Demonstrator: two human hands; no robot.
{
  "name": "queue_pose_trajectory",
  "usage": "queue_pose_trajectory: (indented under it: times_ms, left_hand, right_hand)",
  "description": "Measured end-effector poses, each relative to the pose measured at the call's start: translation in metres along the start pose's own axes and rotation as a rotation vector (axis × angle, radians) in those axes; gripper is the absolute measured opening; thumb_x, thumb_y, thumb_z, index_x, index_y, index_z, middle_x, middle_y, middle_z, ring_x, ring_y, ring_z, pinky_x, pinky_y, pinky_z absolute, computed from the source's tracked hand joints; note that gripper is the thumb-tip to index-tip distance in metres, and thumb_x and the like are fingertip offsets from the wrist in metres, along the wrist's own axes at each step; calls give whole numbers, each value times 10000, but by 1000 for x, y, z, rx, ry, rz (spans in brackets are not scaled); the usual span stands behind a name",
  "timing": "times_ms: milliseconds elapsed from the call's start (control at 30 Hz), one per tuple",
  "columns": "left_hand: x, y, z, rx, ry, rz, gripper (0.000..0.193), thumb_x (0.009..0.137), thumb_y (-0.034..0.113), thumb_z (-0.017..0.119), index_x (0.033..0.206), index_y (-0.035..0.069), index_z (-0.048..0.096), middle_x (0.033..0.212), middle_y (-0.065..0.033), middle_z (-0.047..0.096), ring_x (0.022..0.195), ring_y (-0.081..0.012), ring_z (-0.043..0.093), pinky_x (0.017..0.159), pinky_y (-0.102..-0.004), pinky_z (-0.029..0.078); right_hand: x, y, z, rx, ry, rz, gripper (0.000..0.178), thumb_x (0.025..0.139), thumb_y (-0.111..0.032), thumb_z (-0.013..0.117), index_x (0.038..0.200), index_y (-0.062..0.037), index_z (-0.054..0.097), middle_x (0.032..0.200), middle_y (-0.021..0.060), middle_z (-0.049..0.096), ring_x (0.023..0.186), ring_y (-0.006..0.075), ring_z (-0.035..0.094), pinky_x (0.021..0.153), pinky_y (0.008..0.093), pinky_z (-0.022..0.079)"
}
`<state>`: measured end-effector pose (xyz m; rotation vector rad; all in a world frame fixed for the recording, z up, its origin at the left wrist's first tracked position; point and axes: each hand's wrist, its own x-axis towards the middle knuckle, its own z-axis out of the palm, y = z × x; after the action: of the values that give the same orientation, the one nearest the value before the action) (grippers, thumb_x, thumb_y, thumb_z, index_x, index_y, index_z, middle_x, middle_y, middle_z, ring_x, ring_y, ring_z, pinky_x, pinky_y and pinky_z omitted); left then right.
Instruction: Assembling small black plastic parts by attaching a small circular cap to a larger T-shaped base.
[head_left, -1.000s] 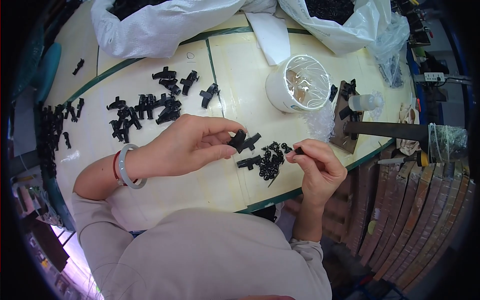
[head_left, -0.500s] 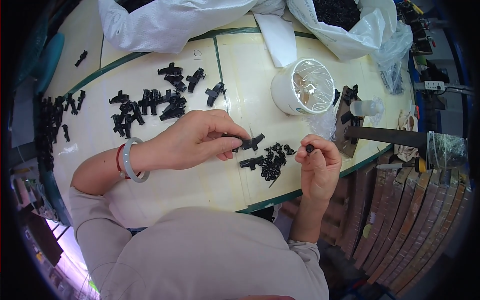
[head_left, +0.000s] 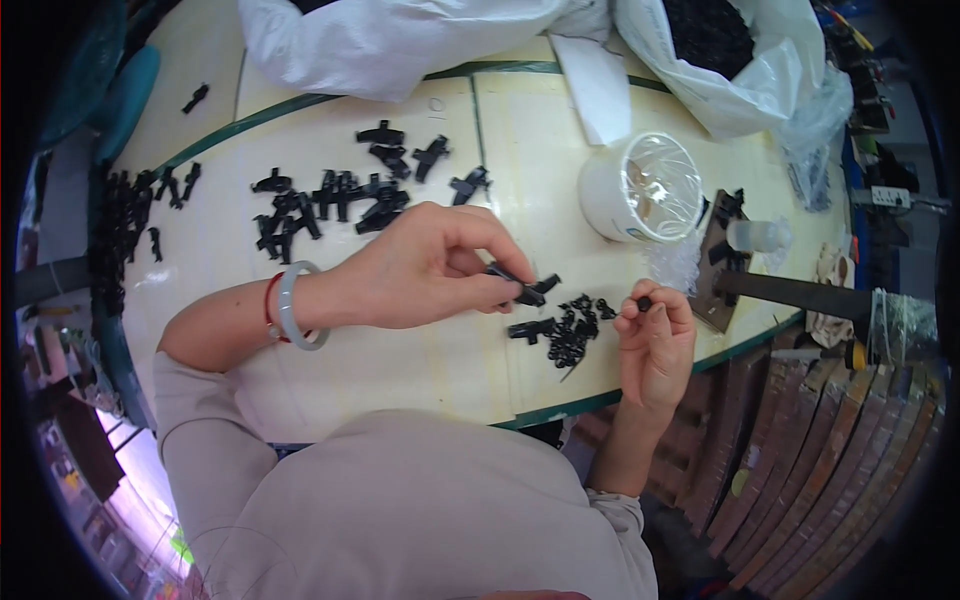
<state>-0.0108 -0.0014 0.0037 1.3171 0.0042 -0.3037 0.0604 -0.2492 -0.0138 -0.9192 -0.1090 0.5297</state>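
Observation:
Above the table, my left hand (head_left: pixel 430 270) pinches a black plastic fitting (head_left: pixel 530 290) between thumb and fingers; part of it is hidden by the hand. To its right, my right hand (head_left: pixel 655 345) holds a small round black cap (head_left: pixel 644 303) at its fingertips, apart from the fitting. Between the hands lies a pile of small black ring-like parts (head_left: pixel 573 335). A second black fitting (head_left: pixel 531 329) touches the pile's left side. Beyond my left hand several similar black fittings (head_left: pixel 340 190) lie scattered in a loose group.
A white tub (head_left: pixel 610 190) lined with clear plastic stands at the back right. Beside it is a metal fixture with a dark lever arm (head_left: pixel 790 294). White sacks (head_left: pixel 420 45) line the far side. More black parts (head_left: pixel 122 220) are heaped at the left edge.
The whole view has shifted, so the scene sits farther right. My left hand has turned the fitting, which now tilts differently. The right hand still holds the cap.

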Motion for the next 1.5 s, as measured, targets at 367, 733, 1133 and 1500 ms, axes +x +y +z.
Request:
queue_pose_trajectory:
  times_ms: [367,733,1133,1500]
  left_hand:
    - [-2,11,-1,160,16,-89,256,777,4,662,1026,-6,604,938,-57,626,744,-52,589,648,-181,475]
    - [1,5,1,189,2,-23,244,854,-40,535,1092,-20,585,925,-64,641,862,-71,588,771,-207,468]
    - [2,5,3,14,57,-163,280,866,-2,557,1143,-35,543,916,-66,633,835,-85,607,751,-206,488]
    - [2,2,0,-96,52,-112,250,854,-3,569,1101,-42,570,915,-52,624,803,-92,614,718,-216,507]
  right_hand:
    - [1,4,14,-235,23,-96,200,791,97,578,988,69,602,1076,204,575,881,225,625,760,302,528]
    - [-3,1,10,-260,-38,-168,202,796,86,588,997,88,573,966,193,617,824,221,652,737,311,557]
    - [0,-8,16,-476,37,-278,187,794,99,585,978,74,610,946,165,623,834,202,635,745,290,544]
    - [71,-49,32,-1808,-222,-1133,245,675,35,678,910,-34,665,885,42,652,775,216,544,685,290,453]
